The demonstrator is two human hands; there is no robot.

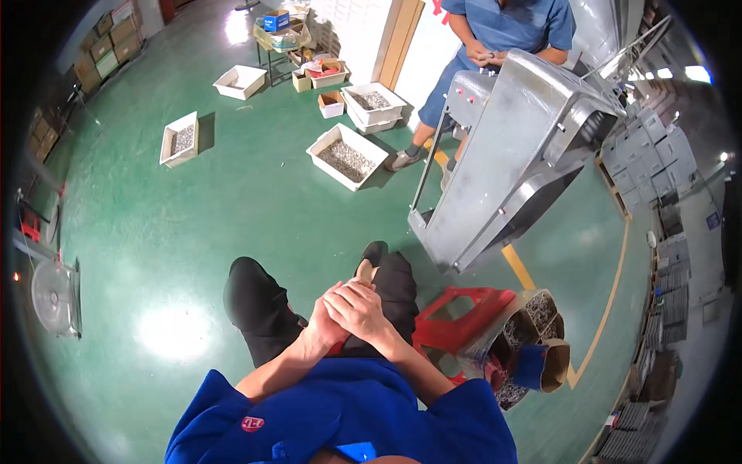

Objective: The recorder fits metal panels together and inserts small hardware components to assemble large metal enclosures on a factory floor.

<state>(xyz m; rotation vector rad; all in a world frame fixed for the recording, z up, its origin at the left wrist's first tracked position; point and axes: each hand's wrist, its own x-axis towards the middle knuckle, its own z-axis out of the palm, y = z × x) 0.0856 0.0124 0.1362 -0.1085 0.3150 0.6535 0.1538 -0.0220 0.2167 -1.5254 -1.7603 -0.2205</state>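
Over my lap, my two hands are clasped together. My left hand (325, 325) lies underneath, its fingers closed and partly covered. My right hand (360, 311) is folded over it, fingers closed. No object shows in either one, though the space between the palms is hidden. Both forearms rest near my black trousers (261, 313). To the right of my knees is a red plastic stool (464, 313). Beside it, cut-open cardboard containers (555, 363) hold many small metallic pieces.
A large grey metal machine (502, 155) stands ahead to the right, with a person in blue (510, 31) seated behind it. White trays of small parts, including a near tray (314, 151), sit on the green floor. A round fan (56, 298) is at far left.
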